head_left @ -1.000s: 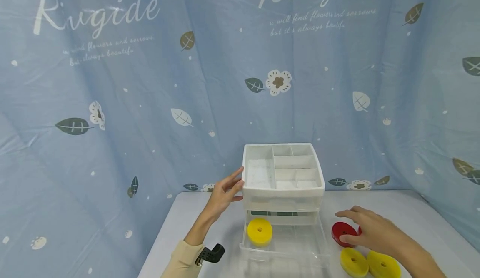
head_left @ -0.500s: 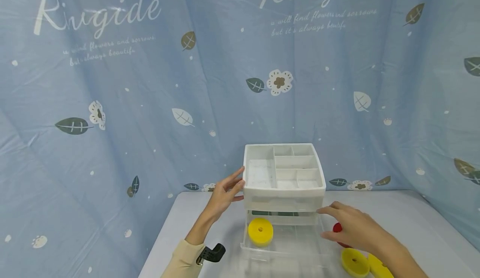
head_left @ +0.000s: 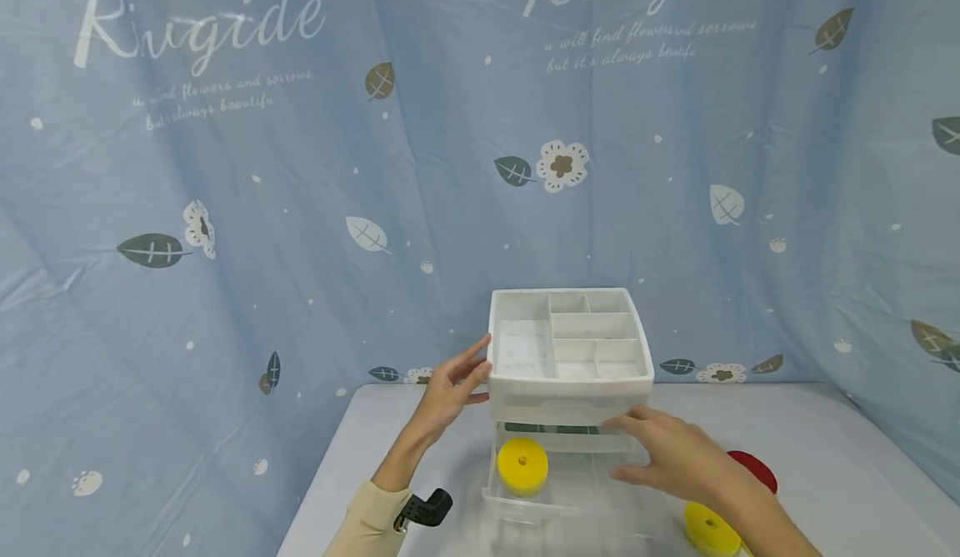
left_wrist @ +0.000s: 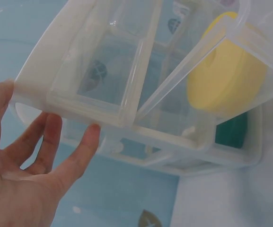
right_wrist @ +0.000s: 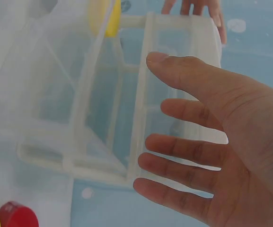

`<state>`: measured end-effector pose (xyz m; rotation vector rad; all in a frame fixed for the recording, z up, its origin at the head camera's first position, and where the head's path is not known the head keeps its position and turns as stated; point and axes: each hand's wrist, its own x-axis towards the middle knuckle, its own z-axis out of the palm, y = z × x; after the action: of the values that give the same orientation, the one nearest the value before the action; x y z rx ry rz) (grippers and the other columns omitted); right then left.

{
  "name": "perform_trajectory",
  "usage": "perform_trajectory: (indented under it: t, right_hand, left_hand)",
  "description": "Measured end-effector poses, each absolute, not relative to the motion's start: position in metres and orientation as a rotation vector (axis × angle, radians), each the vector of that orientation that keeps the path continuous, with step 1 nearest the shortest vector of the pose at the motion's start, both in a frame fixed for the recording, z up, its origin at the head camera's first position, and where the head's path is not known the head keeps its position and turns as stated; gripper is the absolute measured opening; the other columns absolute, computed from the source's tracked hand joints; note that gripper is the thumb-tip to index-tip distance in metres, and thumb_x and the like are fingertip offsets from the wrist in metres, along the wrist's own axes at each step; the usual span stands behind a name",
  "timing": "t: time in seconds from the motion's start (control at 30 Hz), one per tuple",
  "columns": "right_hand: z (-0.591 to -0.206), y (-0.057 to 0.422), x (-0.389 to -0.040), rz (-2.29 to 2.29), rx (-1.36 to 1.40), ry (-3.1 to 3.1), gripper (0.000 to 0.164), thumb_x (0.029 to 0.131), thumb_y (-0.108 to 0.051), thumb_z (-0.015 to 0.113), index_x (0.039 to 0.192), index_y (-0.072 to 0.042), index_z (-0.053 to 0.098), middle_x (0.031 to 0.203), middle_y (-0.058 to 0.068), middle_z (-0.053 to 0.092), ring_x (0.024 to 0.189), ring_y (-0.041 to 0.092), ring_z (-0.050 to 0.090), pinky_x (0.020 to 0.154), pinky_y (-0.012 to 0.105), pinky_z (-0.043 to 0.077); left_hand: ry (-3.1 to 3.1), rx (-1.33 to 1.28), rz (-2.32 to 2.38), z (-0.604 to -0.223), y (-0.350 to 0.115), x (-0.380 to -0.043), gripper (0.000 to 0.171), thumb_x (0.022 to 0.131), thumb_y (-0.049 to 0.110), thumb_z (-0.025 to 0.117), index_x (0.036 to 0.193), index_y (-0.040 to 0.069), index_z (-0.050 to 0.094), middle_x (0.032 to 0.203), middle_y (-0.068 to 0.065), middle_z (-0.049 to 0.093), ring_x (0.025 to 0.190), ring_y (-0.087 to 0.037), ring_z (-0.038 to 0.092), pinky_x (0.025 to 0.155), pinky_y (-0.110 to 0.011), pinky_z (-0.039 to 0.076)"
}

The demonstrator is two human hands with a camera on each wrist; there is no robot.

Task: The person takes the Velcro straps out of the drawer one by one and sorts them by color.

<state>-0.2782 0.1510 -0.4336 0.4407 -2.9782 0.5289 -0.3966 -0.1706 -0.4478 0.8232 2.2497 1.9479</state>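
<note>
A white plastic drawer unit (head_left: 570, 388) with a compartmented top stands on the table. Its clear lower drawer (head_left: 581, 486) is pulled out, and a yellow disc with a centre hole (head_left: 522, 464) lies at the drawer's left. Fingertips of my left hand (head_left: 446, 386) rest against the unit's left side, fingers spread, as the left wrist view also shows. My right hand (head_left: 675, 457) is at the front right, over the drawer's right edge. In the right wrist view its fingers (right_wrist: 183, 146) are extended and apart, holding nothing.
Right of the drawer lie a red disc (head_left: 752, 469) and a yellow disc (head_left: 711, 529), partly hidden by my right forearm. Something green (left_wrist: 232, 130) shows low inside the unit. A blue patterned curtain (head_left: 420, 165) hangs behind the table.
My right hand has moved left, from over the discs on the table to the front right of the drawer unit. My left hand stays at the unit's side.
</note>
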Motion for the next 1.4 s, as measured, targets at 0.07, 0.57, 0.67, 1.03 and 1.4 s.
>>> perform_trajectory:
  t: [0.07,0.57,0.67,1.03,1.4]
  right_hand:
    - [-0.434,0.146,-0.279,0.530,0.442,-2.985,0.056,0.067,-0.051,0.086,0.116,-0.029,0.070,0.126,-0.001,0.064,0.105,0.021,0.064,0.084,0.053,0.060]
    - [-0.442,0.108,-0.288,0.473,0.668,-2.921,0.058,0.072,-0.045,0.085,0.123,-0.023,0.068,0.116,-0.003,0.067,0.098,0.018,0.064,0.081,0.045,0.061]
    - [-0.444,0.102,-0.290,0.456,0.708,-2.906,0.057,0.073,-0.046,0.084,0.123,-0.024,0.068,0.114,-0.003,0.067,0.097,0.017,0.064,0.081,0.043,0.061]
    - [-0.456,0.082,-0.300,0.472,0.786,-2.889,0.058,0.073,-0.043,0.085,0.124,-0.021,0.068,0.126,0.000,0.067,0.111,0.023,0.064,0.093,0.048,0.058]
    - [-0.471,0.055,-0.310,0.465,0.847,-2.949,0.057,0.079,-0.051,0.078,0.129,-0.027,0.065,0.125,0.000,0.066,0.101,0.019,0.064,0.087,0.045,0.058]
  left_hand:
    - [2.243,0.814,1.949,-0.447,-0.170,-0.397,0.051,0.102,0.020,0.054,0.150,0.032,0.040,0.148,-0.014,0.048,0.131,-0.036,0.052,0.097,-0.056,0.053]
    - [2.277,0.825,1.940,-0.453,-0.171,-0.401,0.050,0.102,0.024,0.056,0.147,0.039,0.043,0.146,-0.009,0.052,0.129,-0.033,0.054,0.094,-0.051,0.057]
    - [2.273,0.824,1.944,-0.452,-0.171,-0.399,0.050,0.102,0.023,0.055,0.148,0.038,0.042,0.146,-0.010,0.051,0.129,-0.034,0.054,0.094,-0.051,0.057]
    - [2.260,0.800,1.960,-0.451,-0.171,-0.397,0.050,0.102,0.024,0.055,0.148,0.038,0.042,0.147,-0.010,0.051,0.130,-0.034,0.053,0.093,-0.051,0.057]
    - [2.244,0.771,1.968,-0.452,-0.169,-0.398,0.051,0.102,0.023,0.055,0.148,0.038,0.041,0.147,-0.010,0.050,0.131,-0.034,0.052,0.096,-0.056,0.053]
